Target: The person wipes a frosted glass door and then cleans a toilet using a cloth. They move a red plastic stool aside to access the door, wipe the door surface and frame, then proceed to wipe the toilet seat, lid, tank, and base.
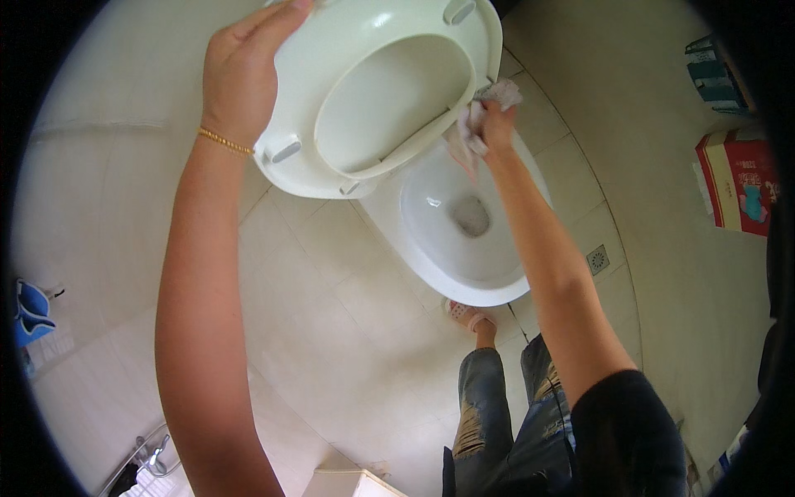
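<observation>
The toilet (414, 257) stands with its bowl uncovered and a little water at the bottom. Its pale seat (290, 178) is raised, the underside with grey rubber pads facing me, and the lid (397, 91) shows through the opening. My left hand (242, 79), with a gold beaded bracelet at the wrist, is closed on the seat's upper left edge; some fingertips are hidden behind it. My right hand (498, 128) is closed around a crumpled whitish cloth (474, 131), pressed near the seat's right edge above the back of the bowl. Part of the cloth hangs over the bowl.
Beige tiles cover the floor, with a round-patterned drain (598, 259) right of the bowl. A red box (741, 182) and a teal holder (714, 79) are by the right wall. A blue container (33, 311) and a shower fitting (151, 454) are at left. My foot (472, 316) stands before the toilet.
</observation>
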### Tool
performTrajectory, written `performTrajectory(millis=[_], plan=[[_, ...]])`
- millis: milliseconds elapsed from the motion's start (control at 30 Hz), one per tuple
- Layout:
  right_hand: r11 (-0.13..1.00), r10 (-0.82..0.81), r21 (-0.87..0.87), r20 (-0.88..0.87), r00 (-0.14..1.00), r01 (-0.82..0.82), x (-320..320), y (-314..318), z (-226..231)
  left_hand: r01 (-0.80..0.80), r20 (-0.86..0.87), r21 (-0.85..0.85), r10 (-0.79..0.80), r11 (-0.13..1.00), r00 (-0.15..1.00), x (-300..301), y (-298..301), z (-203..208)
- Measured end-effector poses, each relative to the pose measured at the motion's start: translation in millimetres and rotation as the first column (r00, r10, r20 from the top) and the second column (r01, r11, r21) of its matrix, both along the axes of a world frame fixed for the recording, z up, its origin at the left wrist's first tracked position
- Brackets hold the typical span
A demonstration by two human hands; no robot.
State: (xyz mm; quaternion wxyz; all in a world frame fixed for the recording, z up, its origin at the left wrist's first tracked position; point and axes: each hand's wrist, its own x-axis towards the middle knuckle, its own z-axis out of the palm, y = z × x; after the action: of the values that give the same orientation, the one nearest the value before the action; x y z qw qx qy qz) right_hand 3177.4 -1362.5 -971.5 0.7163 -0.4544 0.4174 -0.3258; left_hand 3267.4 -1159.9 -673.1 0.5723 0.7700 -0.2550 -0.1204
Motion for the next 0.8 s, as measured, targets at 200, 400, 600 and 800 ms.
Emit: performTrajectory(millis=[200,400,600,800], plan=[[0.933,-0.076,-0.360,-0.128,0.989,0.025,-4.2,88.4,-54.7,0.000,0.101,-0.072,0.007,0.997,0.995,-37.9,-12.9,0.2],[0.709,0.288,-0.380,-0.613,0.736,-0.594,-61.5,189.4,-51.0,-0.015,0.150,0.019,0.012,1.000,0.989,-34.1,-12.6,5.6],[-0.201,0.373,-0.301,-0.903,0.212,-0.932,-144.4,211.0,-30.3,0.097,0.117,0.068,-0.104,0.993,0.988,-22.7,-1.1,7.3],[-0.718,0.288,-0.314,-0.947,0.145,-0.622,-332.3,143.5,-43.2,-0.003,0.208,0.078,-0.013,0.997,0.978,-39.3,-9.3,2.8]])
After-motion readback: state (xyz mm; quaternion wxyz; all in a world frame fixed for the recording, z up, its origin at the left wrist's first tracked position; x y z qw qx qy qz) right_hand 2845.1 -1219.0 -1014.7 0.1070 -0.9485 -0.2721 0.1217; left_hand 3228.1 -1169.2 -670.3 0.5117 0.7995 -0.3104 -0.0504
